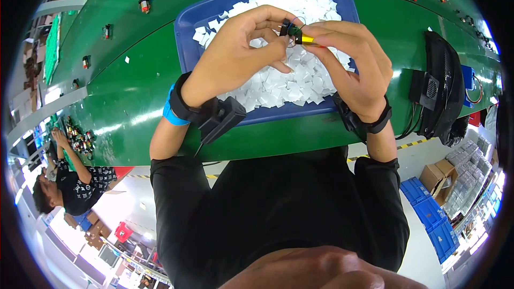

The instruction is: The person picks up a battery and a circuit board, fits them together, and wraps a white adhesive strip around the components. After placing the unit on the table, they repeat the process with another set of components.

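My left hand (241, 48) and my right hand (356, 56) meet above a blue tray (183, 48) heaped with small white square pieces (300, 83). Between their fingertips is a small electrical part (306, 39), with a black end, a bit of green, a yellow body and thin looping wires. The left fingers pinch the black end, while the right thumb and fingers close on the yellow side. Both hands are closed on this one part. Fingers cover some of it, so its exact kind cannot be made out.
Similar small parts (144, 4) lie along the green table (128, 88). On the right are a black bag (441, 85) and a black boxy device (424, 88). A co-worker (80, 182) sits at the left by a pile of parts (80, 138). Blue crates (428, 214) stand on the floor.
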The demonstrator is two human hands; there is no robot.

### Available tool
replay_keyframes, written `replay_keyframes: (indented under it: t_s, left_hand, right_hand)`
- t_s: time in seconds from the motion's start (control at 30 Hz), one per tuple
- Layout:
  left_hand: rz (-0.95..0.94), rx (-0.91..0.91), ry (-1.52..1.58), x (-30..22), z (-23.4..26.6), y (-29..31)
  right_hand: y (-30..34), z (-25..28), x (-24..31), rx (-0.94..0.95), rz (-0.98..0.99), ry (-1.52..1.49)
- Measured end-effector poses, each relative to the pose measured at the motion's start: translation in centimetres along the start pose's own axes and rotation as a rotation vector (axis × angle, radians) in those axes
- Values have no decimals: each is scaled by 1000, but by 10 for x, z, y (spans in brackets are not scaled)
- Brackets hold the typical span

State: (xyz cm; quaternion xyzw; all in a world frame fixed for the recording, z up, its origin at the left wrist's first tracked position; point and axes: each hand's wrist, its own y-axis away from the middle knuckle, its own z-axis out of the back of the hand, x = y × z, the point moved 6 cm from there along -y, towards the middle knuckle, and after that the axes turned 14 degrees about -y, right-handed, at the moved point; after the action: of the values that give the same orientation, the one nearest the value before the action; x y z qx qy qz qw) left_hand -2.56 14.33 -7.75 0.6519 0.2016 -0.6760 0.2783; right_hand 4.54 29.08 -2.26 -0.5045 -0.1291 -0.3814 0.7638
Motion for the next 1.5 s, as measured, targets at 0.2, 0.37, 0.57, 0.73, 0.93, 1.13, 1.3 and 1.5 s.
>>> replay_keyframes:
  t_s: [0.2, 0.37, 0.57, 0.73, 0.93, 1.13, 1.3, 1.5]
  left_hand:
    - [-30, -27, -42, -5, -4, 4]
    - [65, 25, 39, -3, -4, 1]
    - [-22, -2, -65, -6, -4, 2]
    - [-98, -58, 193, -3, 2, -3]
    - [-137, -86, 130, 1, -1, -5]
    - [-210, -209, -27, -1, -1, -3]
    - [-365, -364, -341, -14, 0, 5]
    - [-473, -407, -510, -25, -3, 10]
  right_hand:
    - [1, 5, -3, -12, -33, 37]
    - [1, 5, -2, -22, -59, 45]
    - [-6, 7, 6, -20, 87, 114]
    - [1, 19, 2, -123, -73, 92]
    - [13, 3, -20, -131, -521, -326]
    - [16, 1, -24, -141, -588, -380]
    - [20, -2, -29, -125, -721, -565]
    - [20, -2, -29, -89, -864, -641]
